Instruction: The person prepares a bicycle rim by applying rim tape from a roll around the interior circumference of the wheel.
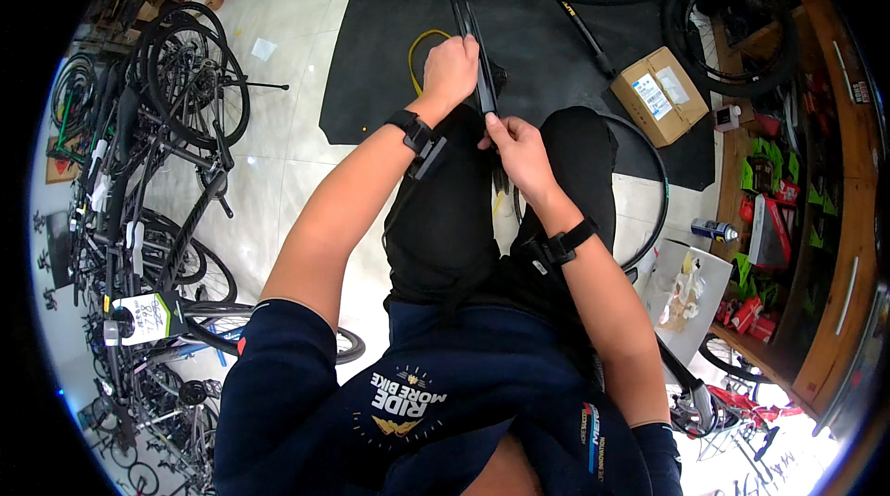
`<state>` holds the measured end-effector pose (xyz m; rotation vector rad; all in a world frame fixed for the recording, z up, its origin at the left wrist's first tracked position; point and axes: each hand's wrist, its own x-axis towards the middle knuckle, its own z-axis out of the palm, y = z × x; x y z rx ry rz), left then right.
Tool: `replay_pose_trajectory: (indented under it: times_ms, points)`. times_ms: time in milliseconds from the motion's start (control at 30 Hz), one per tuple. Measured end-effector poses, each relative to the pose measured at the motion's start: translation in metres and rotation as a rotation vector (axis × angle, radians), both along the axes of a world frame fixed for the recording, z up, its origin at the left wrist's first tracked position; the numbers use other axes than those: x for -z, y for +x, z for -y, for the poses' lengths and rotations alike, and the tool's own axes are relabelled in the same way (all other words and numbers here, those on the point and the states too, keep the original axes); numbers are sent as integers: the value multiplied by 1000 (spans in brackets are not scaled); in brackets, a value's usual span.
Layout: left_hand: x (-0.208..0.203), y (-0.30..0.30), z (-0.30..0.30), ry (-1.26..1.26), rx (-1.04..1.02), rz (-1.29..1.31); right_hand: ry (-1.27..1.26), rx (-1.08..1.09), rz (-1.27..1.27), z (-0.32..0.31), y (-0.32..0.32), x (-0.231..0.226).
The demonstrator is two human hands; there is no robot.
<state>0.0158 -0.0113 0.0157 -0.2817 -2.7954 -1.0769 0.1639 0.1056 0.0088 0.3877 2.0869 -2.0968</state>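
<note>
A black bicycle wheel (pixel 463 6) is seen edge-on, running from the mat down between my knees. My left hand (pixel 451 69) is closed on its left side, fingers curled over the edge. Nearer to me, my right hand (pixel 521 149) pinches the rim's near part, its thumb along the top. Beside the wheel, a dark toothed part near the hub shows only in part. A yellow loop (pixel 413 58) curves out behind my left hand. Whether a tyre sits fully on the rim, I cannot tell.
Under the work lies a black mat (pixel 371 60). A cardboard box (pixel 659 96) and a bicycle wheel with tyre (pixel 732 32) are to the right. A thin black hoop (pixel 664 190) curves beside my right knee. Bicycles (pixel 190 79) crowd the left; a spray can (pixel 714 230) stands near the shelves.
</note>
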Motion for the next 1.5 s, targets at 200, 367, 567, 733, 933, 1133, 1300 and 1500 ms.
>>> replay_pose_trajectory:
  times_ms: [200, 367, 567, 733, 933, 1133, 1300, 1500]
  points:
    - [3, -37, 0, -44, -4, -72, -144, -12, -53, 0, 1, -19]
    - [14, -67, 0, -83, 26, -106, -156, -18, 147, -5, 27, -39]
    - [8, -74, -18, -81, 35, -44, -98, 3, 224, -10, 65, 7]
    - [-7, -70, -16, -96, -5, 33, -17, -9, 203, -7, 63, 7]
    - [-30, -44, -9, -120, 40, 100, -82, -33, 213, -25, 74, -39]
    - [-23, -56, -6, -133, 75, 170, -195, -77, 219, -34, 73, -79]
    - [-1, -65, -6, 62, 66, 209, -165, -61, 244, -28, 70, -81]
    - [7, -79, -9, 40, 28, 231, -79, -49, 221, -24, 60, -66]
